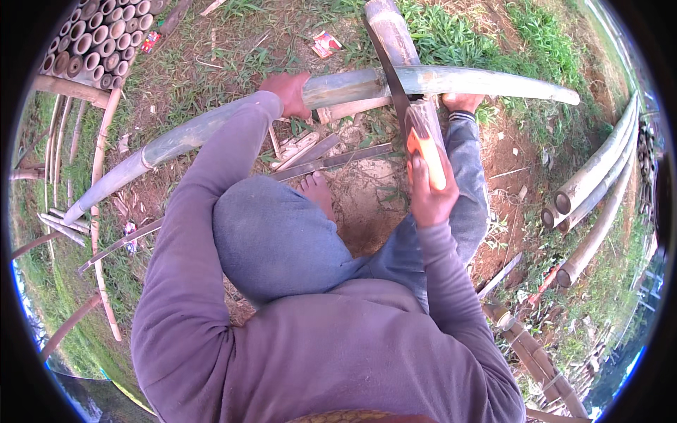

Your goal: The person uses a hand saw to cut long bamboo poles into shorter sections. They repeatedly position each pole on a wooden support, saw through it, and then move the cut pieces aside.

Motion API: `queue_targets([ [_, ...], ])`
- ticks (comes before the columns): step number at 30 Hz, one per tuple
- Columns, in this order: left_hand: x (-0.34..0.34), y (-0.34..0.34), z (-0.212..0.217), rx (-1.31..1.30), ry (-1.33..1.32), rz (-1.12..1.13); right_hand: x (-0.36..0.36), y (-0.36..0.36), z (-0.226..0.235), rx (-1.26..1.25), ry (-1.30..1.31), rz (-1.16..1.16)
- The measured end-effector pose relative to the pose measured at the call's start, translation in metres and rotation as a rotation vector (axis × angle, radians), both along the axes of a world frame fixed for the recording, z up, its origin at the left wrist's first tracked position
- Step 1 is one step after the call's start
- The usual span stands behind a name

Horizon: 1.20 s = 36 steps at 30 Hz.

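A long green-grey bamboo pole (190,137) runs across in front of me from the left to the right. My left hand (288,93) is closed around it left of the middle. In my right hand (430,194) is the orange handle of a handsaw (392,70), its dark blade lying across the bamboo pole, pointing away from me. Under the pole, a thicker bamboo piece (393,35) stretches toward me beside the blade. One bare foot (462,102) is by the pole's right part, the other bare foot (317,192) on the ground.
Cut bamboo sections (99,42) are stacked at the far left beside a bamboo frame (106,134). Several bamboo poles (592,169) lie at the right. Split strips (335,161) and offcuts litter the ground before me. Another blade (501,275) lies near right, beside tied bamboo (536,356).
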State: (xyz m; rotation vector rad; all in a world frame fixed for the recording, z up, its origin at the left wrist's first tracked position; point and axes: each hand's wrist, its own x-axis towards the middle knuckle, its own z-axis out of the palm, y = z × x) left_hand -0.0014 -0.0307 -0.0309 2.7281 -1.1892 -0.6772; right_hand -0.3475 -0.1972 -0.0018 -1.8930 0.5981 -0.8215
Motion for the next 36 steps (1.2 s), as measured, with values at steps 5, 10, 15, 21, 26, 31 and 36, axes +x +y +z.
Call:
queue_targets([
  [5,-0.009,-0.003,0.000,0.015,0.017,0.007,-0.092,0.028,0.023,0.099,0.019,0.037],
  [10,-0.009,-0.014,-0.009,0.009,-0.014,-0.031,0.062,-0.027,-0.011,0.116,-0.033,0.020],
  [15,-0.003,-0.009,0.007,0.008,0.006,-0.020,0.026,-0.008,-0.011,0.101,-0.071,0.002],
  [21,-0.008,-0.001,-0.006,0.005,0.029,0.028,-0.095,0.027,0.004,0.150,-0.025,0.013],
  [26,-0.005,-0.020,0.002,0.013,0.012,-0.033,0.069,-0.022,-0.008,0.113,-0.018,-0.022],
  [31,-0.001,-0.003,0.000,-0.008,0.036,-0.012,0.000,-0.003,-0.005,0.098,0.020,-0.013],
  [36,-0.005,0.000,-0.001,0.007,0.061,0.008,-0.097,0.028,-0.010,0.210,0.000,-0.002],
])
